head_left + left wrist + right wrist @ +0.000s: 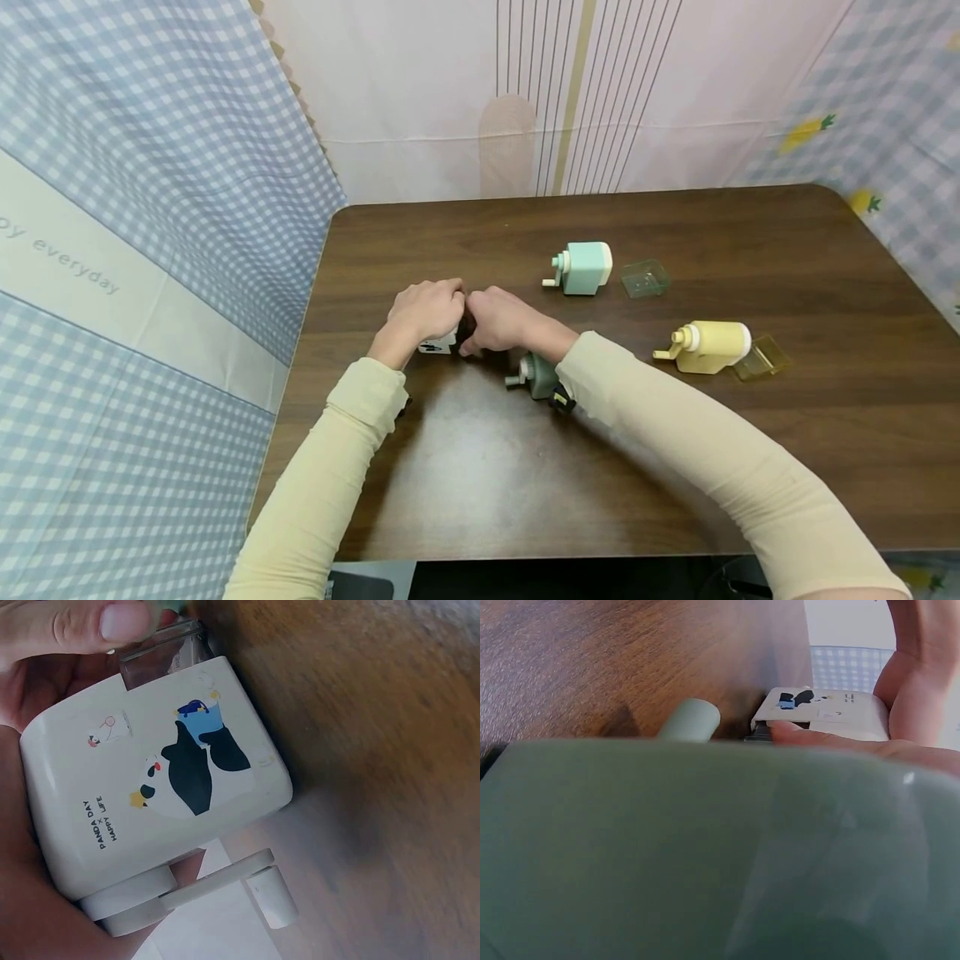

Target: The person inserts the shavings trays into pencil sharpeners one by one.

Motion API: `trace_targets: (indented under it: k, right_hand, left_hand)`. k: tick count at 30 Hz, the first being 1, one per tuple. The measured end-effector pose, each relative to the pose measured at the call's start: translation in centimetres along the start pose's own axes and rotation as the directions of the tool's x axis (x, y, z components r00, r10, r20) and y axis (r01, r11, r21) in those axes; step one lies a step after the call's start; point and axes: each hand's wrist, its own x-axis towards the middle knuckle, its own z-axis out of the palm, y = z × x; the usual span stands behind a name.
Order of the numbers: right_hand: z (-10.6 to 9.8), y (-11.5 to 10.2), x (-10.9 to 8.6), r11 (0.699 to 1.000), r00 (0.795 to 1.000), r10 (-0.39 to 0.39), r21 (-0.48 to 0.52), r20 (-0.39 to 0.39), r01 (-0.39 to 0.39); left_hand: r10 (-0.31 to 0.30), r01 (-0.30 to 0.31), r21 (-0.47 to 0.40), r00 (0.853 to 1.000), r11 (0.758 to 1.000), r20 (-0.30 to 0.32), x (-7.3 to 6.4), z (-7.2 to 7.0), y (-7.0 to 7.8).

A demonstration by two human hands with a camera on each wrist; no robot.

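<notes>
"What's closest to you?"
"The dark green sharpener point(541, 379) on the wooden table point(480, 500); beyond it, leftward, your left hand point(426, 310) grips the white panda sharpener point(157, 780) and your right hand point(504, 320) pinches its see-through drawer point(169, 658)"
"Farther?"
"The yellow sharpener point(712, 346), then the mint sharpener point(585, 268)"

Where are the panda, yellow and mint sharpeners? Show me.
Panda sharpener point(161, 776), left wrist view: its printed side.
Yellow sharpener point(716, 347), head view: its body.
Mint sharpener point(585, 268), head view: its body.
</notes>
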Motion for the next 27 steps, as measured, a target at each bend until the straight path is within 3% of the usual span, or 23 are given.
trace_targets:
  k: [13,22,27]
  right_hand:
    - [0.19,-0.47,0.52,1.0,1.0,0.019,0.011,-0.017,-0.019]
    - [0.45,-0.88,0.8,0.998,0.999,0.032,0.051,-0.035,-0.03]
    - [0.41,-0.81,0.83,0.996,0.999,0.049,0.081,0.001,-0.049]
  left_hand:
    - [-0.009,0.007,-0.064,1.0,0.998,-0.025,0.14,0.09,-0.21]
    - [-0.011,0.008,-0.063,0.999,0.998,-0.04,0.01,0.06,-0.34]
    - [-0.023,0.021,-0.054,0.999,0.998,-0.037,0.17,0.21,-0.28]
